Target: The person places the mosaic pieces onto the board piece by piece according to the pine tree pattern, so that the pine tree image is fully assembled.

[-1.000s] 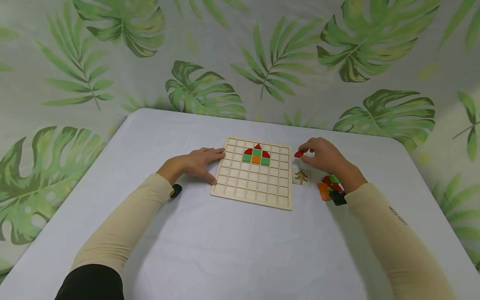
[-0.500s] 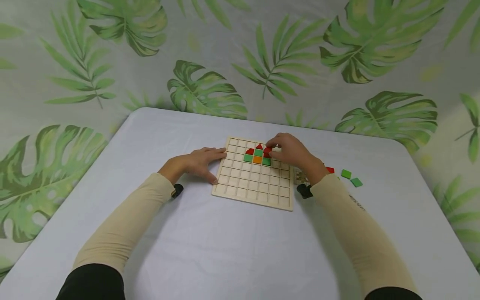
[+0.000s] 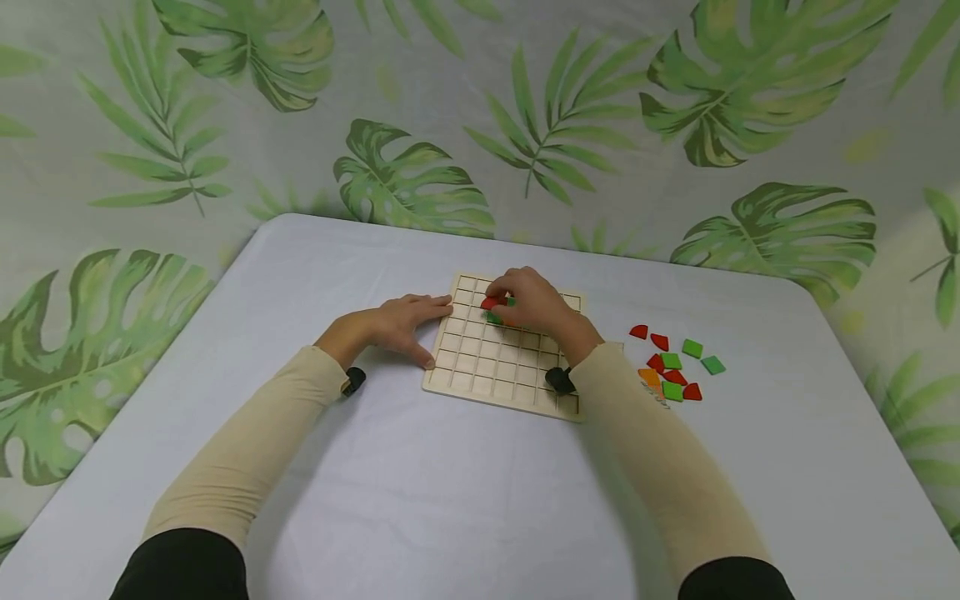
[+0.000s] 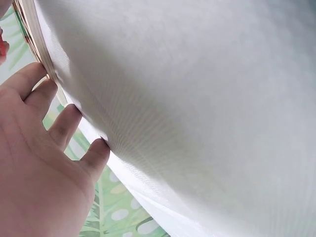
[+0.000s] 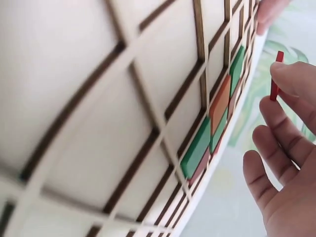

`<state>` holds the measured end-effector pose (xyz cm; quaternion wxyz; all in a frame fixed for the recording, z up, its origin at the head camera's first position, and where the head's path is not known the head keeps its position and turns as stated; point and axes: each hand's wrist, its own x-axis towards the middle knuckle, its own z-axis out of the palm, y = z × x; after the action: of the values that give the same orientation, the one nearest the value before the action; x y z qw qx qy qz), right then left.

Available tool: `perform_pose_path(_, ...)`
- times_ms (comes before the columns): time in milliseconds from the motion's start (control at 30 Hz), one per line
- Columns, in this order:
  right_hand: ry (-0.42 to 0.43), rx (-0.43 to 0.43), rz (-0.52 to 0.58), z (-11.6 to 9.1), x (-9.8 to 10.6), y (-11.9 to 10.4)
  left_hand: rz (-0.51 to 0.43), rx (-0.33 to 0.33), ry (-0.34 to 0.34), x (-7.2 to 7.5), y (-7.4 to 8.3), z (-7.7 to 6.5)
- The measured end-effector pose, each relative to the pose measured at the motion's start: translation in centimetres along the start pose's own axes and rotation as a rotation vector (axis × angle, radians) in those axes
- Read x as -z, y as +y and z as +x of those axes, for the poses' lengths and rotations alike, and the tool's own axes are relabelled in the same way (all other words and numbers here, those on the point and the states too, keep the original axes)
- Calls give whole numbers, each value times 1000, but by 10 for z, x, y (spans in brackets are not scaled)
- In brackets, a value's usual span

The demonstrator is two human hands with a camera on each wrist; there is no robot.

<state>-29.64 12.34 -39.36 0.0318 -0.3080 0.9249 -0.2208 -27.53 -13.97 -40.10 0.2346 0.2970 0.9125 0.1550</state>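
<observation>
A wooden grid board (image 3: 480, 367) lies on the white table. My left hand (image 3: 393, 325) rests at its left edge with fingers and thumb spread, fingertips along the rim in the left wrist view. Over the upper part of the board, my right hand (image 3: 532, 304) pinches a small red tile (image 5: 277, 76) between thumb and fingers. The right wrist view has that tile edge-on and raised off the board. Green tiles (image 5: 196, 148), an orange tile (image 5: 220, 106) and red ones sit in the grid squares below, partly hidden by the right hand in the head view.
Right of the board lie several loose tiles: red quarter-rounds (image 3: 638, 332), green squares (image 3: 692, 348) and orange squares (image 3: 649, 379). The right sleeve (image 3: 637, 433) covers most of a small pattern card there. A leaf-printed cloth (image 3: 420, 183) hangs behind the table.
My right hand has carried the red tile leftward from beside the board to above the tiles in the grid. The loose tiles at right are now uncovered. My left hand stays put.
</observation>
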Motion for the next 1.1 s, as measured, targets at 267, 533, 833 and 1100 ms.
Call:
perform_pose_path(267,-18,-83,-67,8,-10,-9,9,10,-7,1,-1,0)
perform_pose_path(533,-23,-97,-126,11,-16,-8,2,10,-6,1,0,0)
perform_pose_path(833,-68,-114,-137,12,-19,-8,6,14,-2,-1,-2,0)
perform_pose_path(1100,-73,-120,-108,12,-19,-7,10,6,-4,0,-1,0)
